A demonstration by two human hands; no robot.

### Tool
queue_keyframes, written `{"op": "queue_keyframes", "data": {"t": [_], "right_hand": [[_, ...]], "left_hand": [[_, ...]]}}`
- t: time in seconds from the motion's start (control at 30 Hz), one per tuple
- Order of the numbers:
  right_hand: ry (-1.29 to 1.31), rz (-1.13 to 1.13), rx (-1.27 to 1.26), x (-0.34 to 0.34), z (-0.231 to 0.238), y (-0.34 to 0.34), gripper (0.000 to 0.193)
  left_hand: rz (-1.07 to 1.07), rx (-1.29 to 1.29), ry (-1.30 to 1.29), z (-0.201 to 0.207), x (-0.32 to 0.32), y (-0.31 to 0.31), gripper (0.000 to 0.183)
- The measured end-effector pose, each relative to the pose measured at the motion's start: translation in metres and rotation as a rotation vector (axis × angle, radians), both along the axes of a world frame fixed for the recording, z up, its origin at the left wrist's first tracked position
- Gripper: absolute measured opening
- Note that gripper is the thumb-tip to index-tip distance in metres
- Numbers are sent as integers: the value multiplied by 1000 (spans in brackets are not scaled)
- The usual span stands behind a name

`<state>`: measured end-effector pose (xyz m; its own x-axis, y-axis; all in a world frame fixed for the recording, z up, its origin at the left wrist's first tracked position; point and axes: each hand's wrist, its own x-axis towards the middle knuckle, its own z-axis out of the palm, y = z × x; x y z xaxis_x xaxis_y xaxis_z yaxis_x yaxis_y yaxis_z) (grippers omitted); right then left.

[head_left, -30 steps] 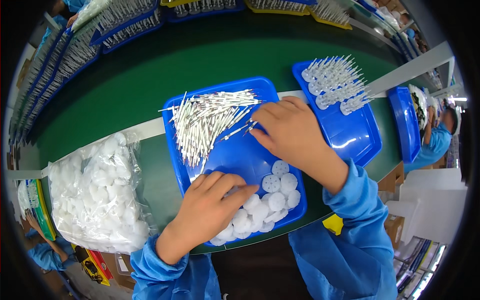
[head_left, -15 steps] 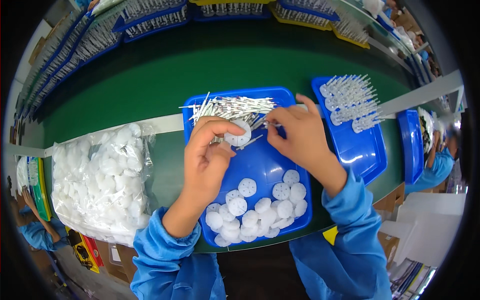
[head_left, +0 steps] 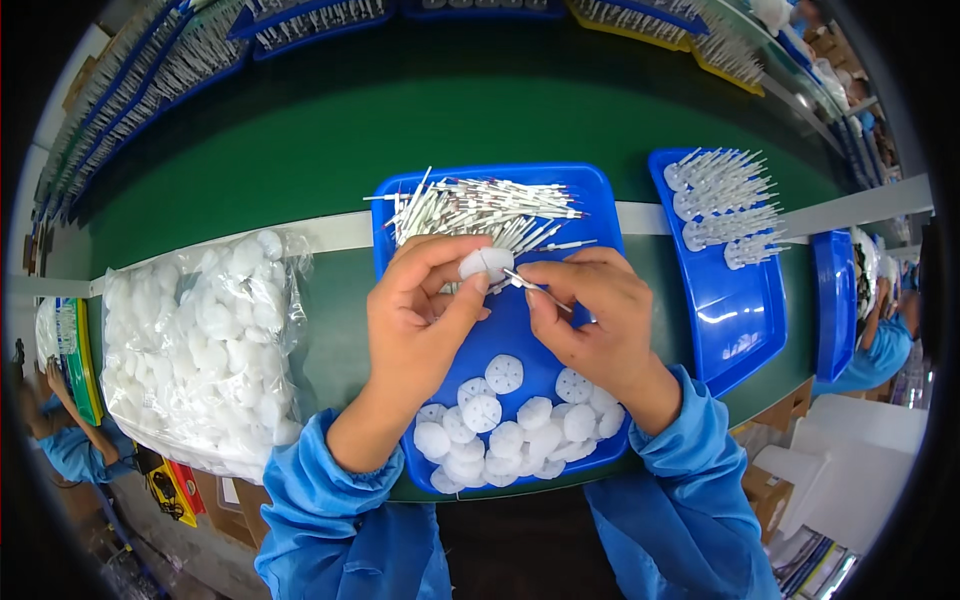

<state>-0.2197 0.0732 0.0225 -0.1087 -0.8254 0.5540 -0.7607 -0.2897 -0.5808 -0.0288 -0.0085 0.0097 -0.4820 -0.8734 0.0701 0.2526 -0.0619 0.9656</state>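
Note:
My left hand (head_left: 425, 310) pinches a round white plastic disc (head_left: 486, 263) between thumb and fingers. Close to its right edge, my right hand (head_left: 597, 315) grips a thin white stick (head_left: 522, 281), its end at or almost at the disc; whether it is inserted I cannot tell. Both hands are above a blue tray (head_left: 612, 215). A heap of similar white sticks (head_left: 480, 212) lies at the tray's far end. Several loose white discs (head_left: 504, 373), some with small holes, are piled at its near end.
To the left lies a clear bag of white discs (head_left: 220, 330). A second blue tray (head_left: 735, 335) on the right carries rows of discs with upright sticks (head_left: 725, 200). More filled trays (head_left: 320, 28) line the green table's (head_left: 400, 110) far side. Co-workers' arms show at both edges.
My right hand has come away from the stick heap with a stick and brought it to the disc. The disc in my left hand has tilted. The view has shifted slightly.

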Motion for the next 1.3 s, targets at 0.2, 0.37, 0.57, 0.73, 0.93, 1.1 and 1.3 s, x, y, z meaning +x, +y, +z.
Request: {"op": "queue_keyframes", "data": {"t": [0.2, 0.37, 0.57, 0.73, 0.93, 1.1, 1.3], "right_hand": [[-23, -1, 2, 0, -2, -1, 25], [28, -27, -17, 0, -3, -1, 26], [-131, -7, 20, 16, -7, -1, 21], [-114, -14, 105, 6, -6, 2, 17], [-111, -45, 103, 2, -7, 3, 16], [14, -67, 27, 0, -7, 1, 13], [251, -65, -101, 1, -6, -4, 11]], "left_hand": [[14, 45, -4, 0, 0, 0, 33], [29, -93, -141, 1, 0, 1, 36], [127, -216, -123, -9, -4, 3, 34], [109, -243, -149, -14, -4, 0, 33], [66, -477, -378, -6, 1, 1, 32], [101, -548, -414, 1, -1, 8, 39], [155, -514, -478, 4, -2, 19, 41]]}}
